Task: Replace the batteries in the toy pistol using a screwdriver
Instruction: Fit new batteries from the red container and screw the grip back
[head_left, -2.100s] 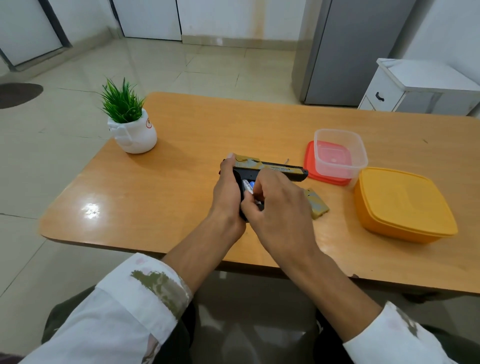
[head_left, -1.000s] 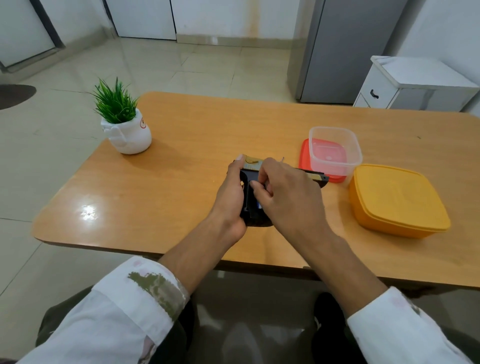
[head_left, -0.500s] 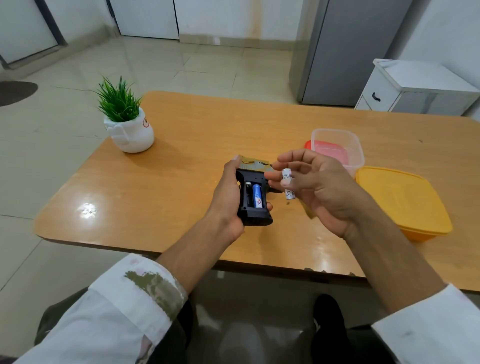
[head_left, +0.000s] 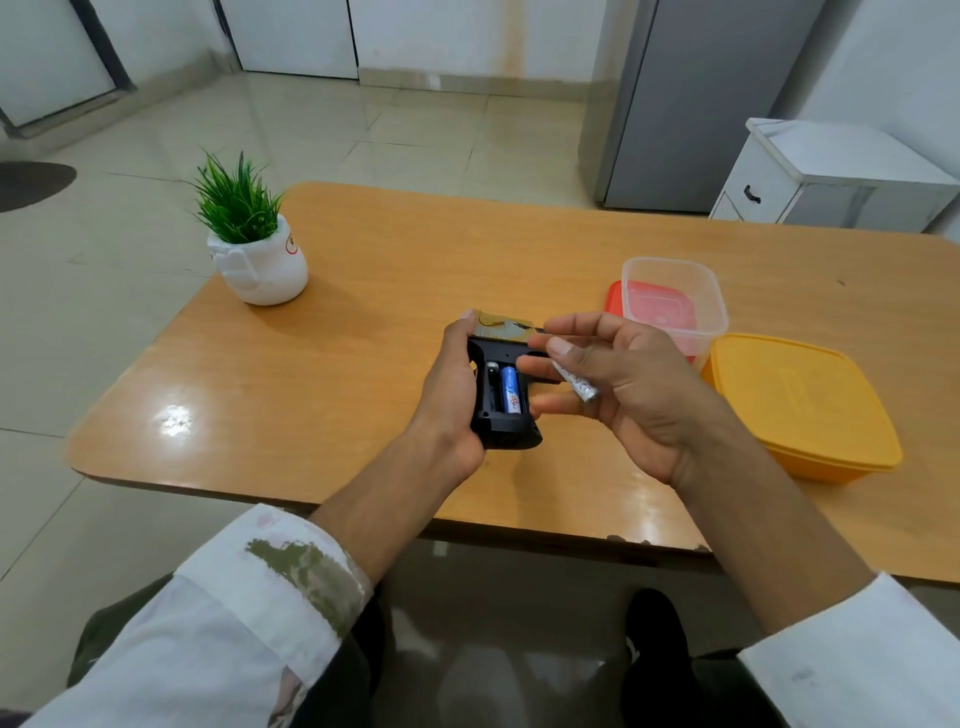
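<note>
A left hand (head_left: 451, 387) grips a black plastic toy pistol (head_left: 501, 395) above the wooden table (head_left: 363, 332), grip toward the person, one blue battery (head_left: 510, 396) lying lengthwise inside. The right hand (head_left: 631, 387), lifted away since half a second ago, pinches a tilted silver battery (head_left: 579, 385). Clear (head_left: 675, 306) and yellow plastic boxes (head_left: 800, 405) sit right.

Wooden table (head_left: 363, 374) with a few items on it.
We see a potted plant (head_left: 253, 244) near the far left corner; toward the right edge, a clear container (head_left: 675, 304) sits on a red lid (head_left: 613, 301), a yellow lidded box (head_left: 800, 405) just beside.
</note>
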